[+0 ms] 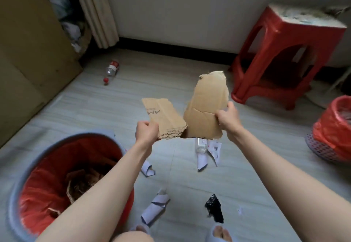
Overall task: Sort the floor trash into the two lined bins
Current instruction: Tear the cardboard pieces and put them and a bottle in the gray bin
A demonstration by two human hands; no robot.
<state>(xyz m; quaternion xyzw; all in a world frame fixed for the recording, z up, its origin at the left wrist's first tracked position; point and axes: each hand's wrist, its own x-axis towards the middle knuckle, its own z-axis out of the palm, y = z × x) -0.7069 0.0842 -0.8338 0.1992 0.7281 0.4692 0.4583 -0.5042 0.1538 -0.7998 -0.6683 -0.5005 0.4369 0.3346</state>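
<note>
Brown corrugated cardboard is held up over the floor [190,89] in two torn pieces. The left hand [146,130] grips the smaller cardboard piece [163,118], thumb and curled fingers clamped on its near-left corner; that piece has printed letters on its face and a ragged near edge. The right hand [228,119] grips the larger cardboard piece [206,106] at its right edge, fingers curled round it. The two pieces meet or almost meet at their lower inner corners; whether they touch I cannot tell.

At the near-left corner of the floor stands the grey bin [14,200] with a red liner, with brown cardboard scraps already inside. At the right edge of the floor sits the mesh basket [321,146], also lined in red, with something pale inside that is too blurred to name.

On the floor below the hands lie a clear plastic bottle [201,144] just beside torn white paper [215,149], a folded paper scrap [148,169], a rolled white paper [154,208] and a black wrapper [214,208]. Another bottle with a red label [112,68] lies toward the far-left corner, its red cap [105,80] near it. A red plastic stool [284,55] stands at the far right by the wall
</note>
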